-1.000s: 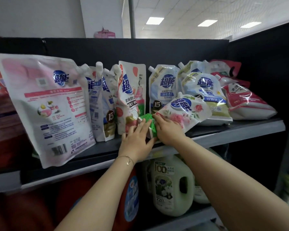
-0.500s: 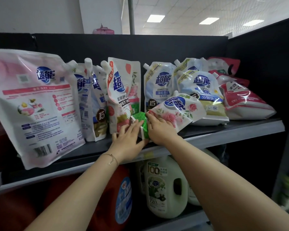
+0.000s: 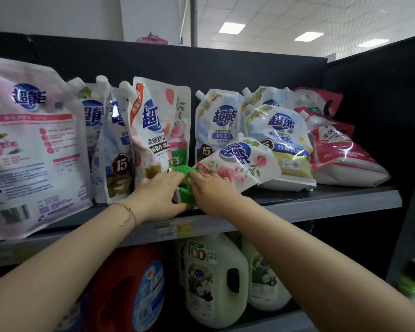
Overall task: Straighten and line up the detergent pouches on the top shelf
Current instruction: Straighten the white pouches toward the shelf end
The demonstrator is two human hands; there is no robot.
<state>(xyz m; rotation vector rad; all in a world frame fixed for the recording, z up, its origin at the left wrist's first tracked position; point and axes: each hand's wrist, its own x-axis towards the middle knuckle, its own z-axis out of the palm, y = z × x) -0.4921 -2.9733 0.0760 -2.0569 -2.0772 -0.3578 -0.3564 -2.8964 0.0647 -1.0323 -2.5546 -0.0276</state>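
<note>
Clamped on the green bottom fold of the rose pouch (image 3: 240, 164): left fingers (image 3: 169, 177) laid over the top with thumb beneath, right fingers (image 3: 198, 175) curled on the edge just beside. Tipped backward, spout end resting on the pouches behind, near the front of the top shelf (image 3: 321, 202). Best to raise the spout end, plant the fold flat, then slide back level with the upright peach pouch (image 3: 158, 130) on the left. Gentle grip advised: soft, probably prone to slumping. Readable: blue "超能" badges nearly everywhere, "15" on the blue-label pouch (image 3: 216, 125), "柔顺舒" on the peach pouch, "100" on the green bottle (image 3: 211, 271) below.
</note>
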